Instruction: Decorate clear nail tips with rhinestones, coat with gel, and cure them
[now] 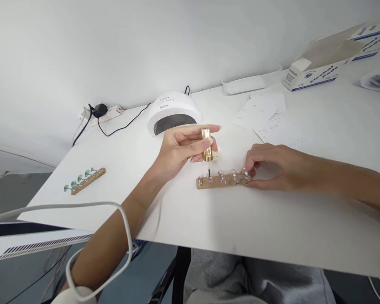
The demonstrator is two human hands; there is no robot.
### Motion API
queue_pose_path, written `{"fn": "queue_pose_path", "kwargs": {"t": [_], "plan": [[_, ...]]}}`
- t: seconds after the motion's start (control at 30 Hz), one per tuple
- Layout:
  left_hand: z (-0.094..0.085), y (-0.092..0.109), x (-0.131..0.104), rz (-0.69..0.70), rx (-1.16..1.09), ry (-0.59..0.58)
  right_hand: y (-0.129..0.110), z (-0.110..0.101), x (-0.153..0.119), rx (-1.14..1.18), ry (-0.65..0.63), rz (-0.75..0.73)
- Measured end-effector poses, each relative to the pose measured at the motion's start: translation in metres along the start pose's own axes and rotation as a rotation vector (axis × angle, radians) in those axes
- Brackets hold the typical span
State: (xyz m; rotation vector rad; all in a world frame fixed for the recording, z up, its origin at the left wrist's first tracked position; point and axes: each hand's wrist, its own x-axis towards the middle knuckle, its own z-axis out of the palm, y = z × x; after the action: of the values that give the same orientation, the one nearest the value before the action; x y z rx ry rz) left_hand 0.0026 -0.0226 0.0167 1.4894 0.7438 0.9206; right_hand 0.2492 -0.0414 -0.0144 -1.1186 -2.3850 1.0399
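Observation:
My left hand pinches the ribbed gold cap of a nail polish brush, held upright. Its dark brush tip points down at the second clear nail tip from the left on a wooden strip; whether it touches cannot be made out. Several clear, glittery nail tips stand in a row along that strip. With thumb and fingers, my right hand grips the strip's right end by the last nail tip. A small pale object behind the cap is mostly hidden.
Left on the white table lies another wooden strip with green nail tips. A white nail lamp stands behind my left hand. Spotted white sheets, a white tray and alcohol pad boxes are at the back right. A cable crosses my left forearm.

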Motion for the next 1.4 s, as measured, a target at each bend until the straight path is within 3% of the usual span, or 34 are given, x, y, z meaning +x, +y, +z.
{"fn": "queue_pose_path", "kwargs": {"t": [0.2,0.47,1.4], "plan": [[0.0034,-0.0056,-0.0014,-0.008,-0.004,-0.108,-0.0021,-0.0017,0.0,-0.004,-0.022,0.006],[0.0042,-0.005,-0.0038,-0.028,0.06,-0.151,-0.0008,-0.0011,-0.0008,0.007,-0.019,0.005],[0.0044,-0.0006,-0.0017,0.127,0.126,0.001,-0.0004,-0.0013,-0.0004,0.009,-0.02,0.002]]}}
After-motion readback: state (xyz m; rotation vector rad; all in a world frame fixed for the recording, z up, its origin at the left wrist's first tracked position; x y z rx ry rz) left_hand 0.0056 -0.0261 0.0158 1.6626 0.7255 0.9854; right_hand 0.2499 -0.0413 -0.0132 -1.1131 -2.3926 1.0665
